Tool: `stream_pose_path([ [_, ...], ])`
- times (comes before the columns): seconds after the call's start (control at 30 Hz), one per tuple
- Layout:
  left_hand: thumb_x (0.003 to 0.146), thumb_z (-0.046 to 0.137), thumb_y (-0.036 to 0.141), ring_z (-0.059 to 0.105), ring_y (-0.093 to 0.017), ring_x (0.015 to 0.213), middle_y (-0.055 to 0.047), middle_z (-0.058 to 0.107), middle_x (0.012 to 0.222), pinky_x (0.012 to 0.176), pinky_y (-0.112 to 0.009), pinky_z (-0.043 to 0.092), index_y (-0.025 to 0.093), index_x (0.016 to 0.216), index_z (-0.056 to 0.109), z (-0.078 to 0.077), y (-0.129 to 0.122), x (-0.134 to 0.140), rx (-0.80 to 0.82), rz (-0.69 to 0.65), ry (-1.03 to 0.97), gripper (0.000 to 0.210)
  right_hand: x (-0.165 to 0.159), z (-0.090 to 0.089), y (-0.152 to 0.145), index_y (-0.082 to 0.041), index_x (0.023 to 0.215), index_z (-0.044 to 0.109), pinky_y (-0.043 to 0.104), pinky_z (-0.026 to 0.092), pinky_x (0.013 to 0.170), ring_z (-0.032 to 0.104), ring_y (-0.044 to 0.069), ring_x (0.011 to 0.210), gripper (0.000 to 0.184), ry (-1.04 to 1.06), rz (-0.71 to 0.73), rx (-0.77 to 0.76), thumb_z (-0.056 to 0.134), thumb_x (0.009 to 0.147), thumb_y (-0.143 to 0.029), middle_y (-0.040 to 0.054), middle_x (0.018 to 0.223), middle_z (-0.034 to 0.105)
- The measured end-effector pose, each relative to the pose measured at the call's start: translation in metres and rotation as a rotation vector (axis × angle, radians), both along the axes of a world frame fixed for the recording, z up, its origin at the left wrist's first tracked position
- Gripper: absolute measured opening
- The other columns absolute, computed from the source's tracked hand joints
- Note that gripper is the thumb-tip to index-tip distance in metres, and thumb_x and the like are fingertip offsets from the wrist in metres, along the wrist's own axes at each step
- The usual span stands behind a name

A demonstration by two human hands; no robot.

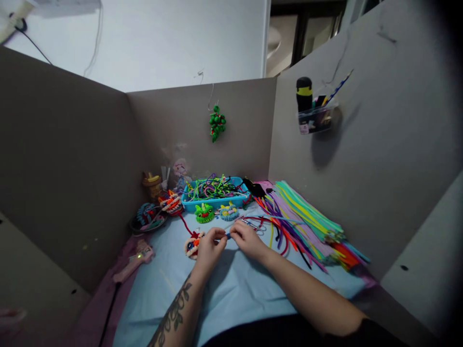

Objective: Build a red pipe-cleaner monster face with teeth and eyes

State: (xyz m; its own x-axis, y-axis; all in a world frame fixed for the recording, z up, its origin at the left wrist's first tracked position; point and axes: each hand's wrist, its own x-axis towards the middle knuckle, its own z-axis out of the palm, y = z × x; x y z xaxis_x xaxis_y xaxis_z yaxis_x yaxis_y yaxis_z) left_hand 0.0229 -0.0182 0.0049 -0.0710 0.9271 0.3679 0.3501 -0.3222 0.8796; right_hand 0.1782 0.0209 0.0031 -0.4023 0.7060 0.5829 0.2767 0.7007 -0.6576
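Over the blue cloth [217,308], my left hand [211,246] and my right hand [249,239] meet with pinched fingers. Between their fingertips shows a short bit of blue pipe cleaner [228,235], mostly hidden by the fingers. Just left of my left hand lies an orange, white and red fuzzy animal head [191,245] with a blue eye, partly covered by that hand. Beyond the hands sit a green fuzzy head [204,212] and a light blue one [229,211]. Scissors [259,230] lie just past my right hand.
A blue basket [217,204] of tangled pipe cleaners stands at the back. Bundles of coloured pipe cleaners [307,217] spread along the right. A pink glue gun [135,260] with a lit green light and a dark bowl [148,226] are at left. Grey panels [202,115] enclose the table.
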Motion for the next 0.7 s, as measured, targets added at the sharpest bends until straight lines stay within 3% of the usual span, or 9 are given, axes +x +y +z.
stream_pose_path([
  [0.2,0.064,0.068,0.028,0.058,-0.011,0.062,0.000,0.061,0.066,0.060,-0.022,0.043,0.015,0.079,0.054,0.0065,-0.0003,-0.0007,-0.158,-0.105,-0.244,0.024,0.0004,0.0053,-0.0018,-0.017,0.066,0.052,0.024,0.035,0.062,0.047,0.013,0.068,0.014,0.009,0.027,-0.052,0.049,0.078,-0.010,0.0000,0.070,0.048],
  [0.33,0.061,0.072,0.032,0.054,-0.009,0.058,0.002,0.060,0.066,0.058,-0.020,0.040,0.017,0.087,0.048,0.0028,0.0027,-0.0052,-0.265,-0.218,-0.415,0.038,0.0000,0.0093,-0.0045,-0.018,0.068,0.053,0.024,0.035,0.061,0.047,0.013,0.068,0.013,0.025,0.054,-0.077,0.049,0.078,-0.011,0.0000,0.071,0.049],
  [0.43,0.062,0.071,0.032,0.053,-0.008,0.057,0.002,0.060,0.070,0.056,-0.019,0.038,0.018,0.091,0.046,0.0004,0.0037,-0.0072,-0.289,-0.262,-0.437,0.041,-0.0001,0.0096,-0.0053,-0.018,0.067,0.053,0.024,0.035,0.060,0.047,0.013,0.067,0.012,0.038,0.060,-0.069,0.049,0.078,-0.012,-0.0001,0.070,0.049],
  [0.53,0.065,0.068,0.031,0.056,-0.012,0.068,-0.001,0.060,0.078,0.059,-0.022,0.042,0.018,0.091,0.049,0.0009,0.0012,-0.0067,-0.137,-0.162,-0.249,0.035,-0.0008,0.0079,-0.0050,-0.018,0.066,0.052,0.023,0.035,0.058,0.046,0.012,0.065,0.012,0.055,0.025,-0.077,0.050,0.077,-0.013,-0.0005,0.069,0.048],
  [0.63,0.070,0.064,0.029,0.056,-0.016,0.078,-0.004,0.061,0.084,0.064,-0.025,0.044,0.020,0.087,0.057,0.0019,-0.0033,-0.0050,0.123,-0.005,0.087,0.021,-0.0027,0.0059,-0.0047,-0.018,0.064,0.052,0.023,0.035,0.058,0.047,0.012,0.065,0.012,0.090,-0.020,-0.117,0.051,0.075,-0.015,-0.0006,0.068,0.049],
  [0.7,0.075,0.059,0.027,0.057,-0.018,0.081,-0.005,0.062,0.084,0.069,-0.028,0.045,0.021,0.085,0.062,0.0017,-0.0058,-0.0042,0.241,0.027,0.276,0.012,-0.0043,0.0053,-0.0050,-0.018,0.063,0.051,0.023,0.036,0.058,0.047,0.012,0.064,0.012,0.108,-0.034,-0.142,0.051,0.075,-0.015,-0.0008,0.067,0.049],
])
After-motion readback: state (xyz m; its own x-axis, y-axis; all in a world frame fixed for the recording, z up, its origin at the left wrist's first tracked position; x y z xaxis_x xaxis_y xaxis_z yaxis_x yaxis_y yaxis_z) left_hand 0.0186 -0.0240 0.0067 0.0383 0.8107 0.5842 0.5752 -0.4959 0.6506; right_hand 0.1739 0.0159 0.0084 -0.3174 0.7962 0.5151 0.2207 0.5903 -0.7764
